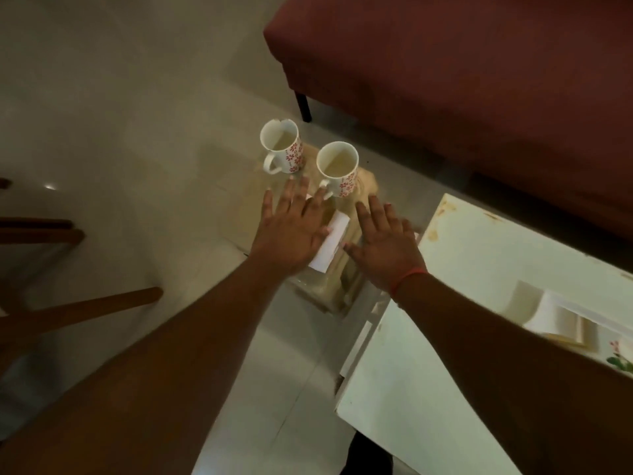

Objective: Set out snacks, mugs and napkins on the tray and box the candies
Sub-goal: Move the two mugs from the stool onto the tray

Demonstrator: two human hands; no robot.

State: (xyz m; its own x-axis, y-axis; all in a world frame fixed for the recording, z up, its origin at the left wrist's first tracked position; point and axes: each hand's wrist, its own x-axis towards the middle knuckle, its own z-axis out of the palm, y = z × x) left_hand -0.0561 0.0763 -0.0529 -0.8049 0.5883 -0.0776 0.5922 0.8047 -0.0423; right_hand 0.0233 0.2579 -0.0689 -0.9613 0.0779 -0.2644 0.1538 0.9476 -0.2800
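Napkin step: the left hand [291, 231], fingers spread, lies on the white napkin [330, 245] near the tray [368, 181] middle; the right hand [385, 241] hovers open, holding nothing. Two floral mugs [337, 169] stand at the far edge. Next, I think, smooth the napkin flat.

Left hand [291, 231] half covers napkin [330, 246]
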